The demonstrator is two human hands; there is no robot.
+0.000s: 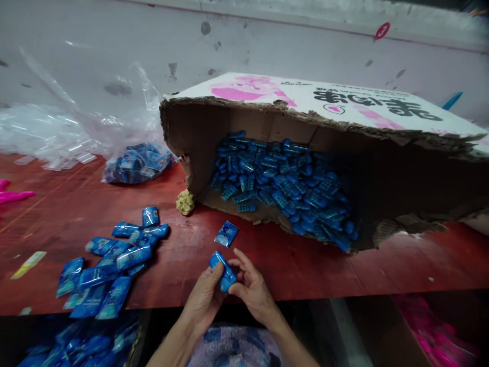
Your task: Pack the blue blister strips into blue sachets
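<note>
A small blue plastic piece (222, 271) is between my two hands, at the table's front edge. My left hand (204, 298) pinches it, the thumb pressed across its face. At its lower right end, my right hand (254, 293) touches it with thumb and fingers, the index finger raised. Just beyond my hands a flat blue printed packet (226, 234) lies on the red table. To the left is a loose heap of similar glossy blue packets (110, 270). An open cardboard box (198, 148) lies on its side ahead, with many blue pieces (282, 178) spilling toward its mouth.
A clear bag of blue pieces (137, 163) sits left of the box, before a pile of clear plastic bags (46, 132). On the red table (298, 275) lie a crumpled yellowish lump (185, 202) and a yellow-and-white strip (28, 264). Below the edge are blue packets (84, 346) and pink items (435, 331).
</note>
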